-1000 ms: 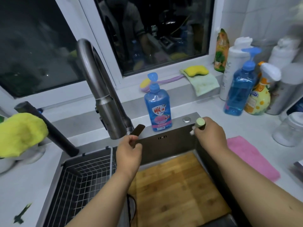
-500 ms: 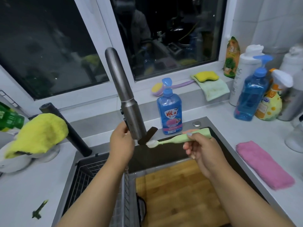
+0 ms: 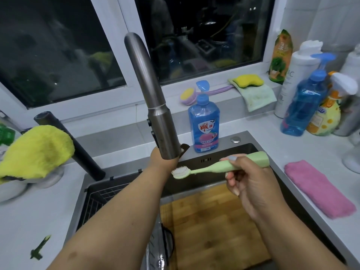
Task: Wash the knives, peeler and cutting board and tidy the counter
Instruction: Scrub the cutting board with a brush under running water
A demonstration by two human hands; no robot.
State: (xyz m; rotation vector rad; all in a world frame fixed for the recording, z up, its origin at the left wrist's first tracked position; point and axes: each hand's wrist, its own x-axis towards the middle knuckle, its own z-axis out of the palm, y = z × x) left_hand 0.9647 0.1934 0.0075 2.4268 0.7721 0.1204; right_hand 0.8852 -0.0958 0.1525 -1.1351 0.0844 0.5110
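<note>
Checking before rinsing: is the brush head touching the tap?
Apart. The head view shows the brush bristles below and right of the tap spout, with dark sink between them.

The wooden cutting board lies flat in the sink, below both hands, its pale grain running front to back; its near edge is hidden by the forearms. A green brush with white bristles lies level in the right hand's curled fingers, head pointing towards the left wrist, just under the tap.
</note>
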